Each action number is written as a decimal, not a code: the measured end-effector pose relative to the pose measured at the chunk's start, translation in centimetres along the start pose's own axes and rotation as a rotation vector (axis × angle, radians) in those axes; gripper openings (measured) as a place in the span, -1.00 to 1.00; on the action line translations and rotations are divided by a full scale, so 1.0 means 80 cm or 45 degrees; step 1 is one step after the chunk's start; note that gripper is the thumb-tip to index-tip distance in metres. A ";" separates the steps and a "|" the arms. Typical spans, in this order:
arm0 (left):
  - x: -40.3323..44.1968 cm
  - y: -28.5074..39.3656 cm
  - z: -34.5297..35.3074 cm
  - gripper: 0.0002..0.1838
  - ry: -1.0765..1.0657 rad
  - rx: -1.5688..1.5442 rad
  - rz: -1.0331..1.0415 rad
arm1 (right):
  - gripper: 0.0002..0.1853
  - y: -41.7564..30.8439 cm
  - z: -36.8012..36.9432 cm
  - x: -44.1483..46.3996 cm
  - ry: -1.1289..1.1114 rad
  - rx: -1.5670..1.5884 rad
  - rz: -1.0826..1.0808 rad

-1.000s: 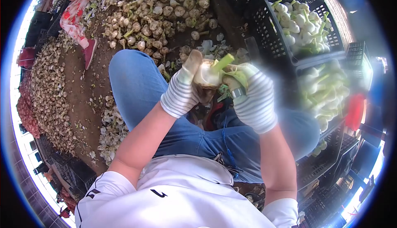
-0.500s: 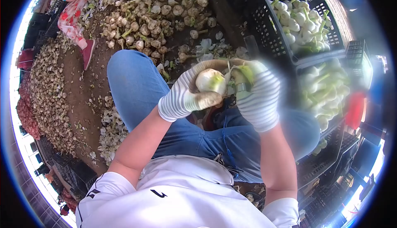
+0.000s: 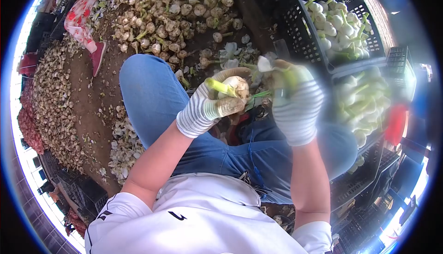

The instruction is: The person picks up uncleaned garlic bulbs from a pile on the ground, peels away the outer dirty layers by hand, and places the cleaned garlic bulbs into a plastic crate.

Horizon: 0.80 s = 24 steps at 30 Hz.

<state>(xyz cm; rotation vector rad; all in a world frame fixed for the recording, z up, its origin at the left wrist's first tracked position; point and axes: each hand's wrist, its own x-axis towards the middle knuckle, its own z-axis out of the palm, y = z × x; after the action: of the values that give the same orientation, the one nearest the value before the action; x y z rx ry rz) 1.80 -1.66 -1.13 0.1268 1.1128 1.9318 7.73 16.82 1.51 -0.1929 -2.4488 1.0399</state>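
Note:
My left hand (image 3: pixel 210 102), in a striped glove with stained fingertips, is wrapped round a garlic bulb (image 3: pixel 238 87) whose cut green stem points left. To its right, my right hand (image 3: pixel 297 102), in a matching glove, is closed round peeled skin and green leaf (image 3: pixel 288 79), partly blurred. A white flap of garlic skin (image 3: pixel 264 64) sticks out at its fingertips. Thin green strands (image 3: pixel 259 95) show between the two hands, above my lap.
A heap of untrimmed garlic (image 3: pixel 170 19) lies ahead. Black crates (image 3: pixel 330 69) of white garlic stand at the right. Loose skins (image 3: pixel 121 150) and a long garlic pile (image 3: pixel 53 111) are at the left. Another person's leg and red shoe (image 3: pixel 98 58) are at upper left.
The bulb has turned in my left hand, so its stem now points left. My right hand has moved right, away from the bulb, with peeled skin in its fingers.

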 end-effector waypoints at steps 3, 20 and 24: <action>-0.002 -0.009 -0.001 -0.15 0.009 -0.084 0.112 | -0.77 -0.006 -0.006 -0.005 -0.282 0.426 0.335; -0.007 -0.017 0.004 -0.03 0.140 0.396 0.240 | -0.79 -0.024 0.002 -0.014 -0.347 0.170 0.183; -0.001 -0.018 0.005 -0.08 0.115 0.520 0.350 | -0.83 -0.022 0.006 -0.015 -0.240 0.362 0.374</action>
<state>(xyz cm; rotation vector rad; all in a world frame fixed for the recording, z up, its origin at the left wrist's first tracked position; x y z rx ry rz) 2.93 -1.18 -1.92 0.4385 1.6111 1.9345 8.66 14.89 2.05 -0.3836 -2.4480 1.5837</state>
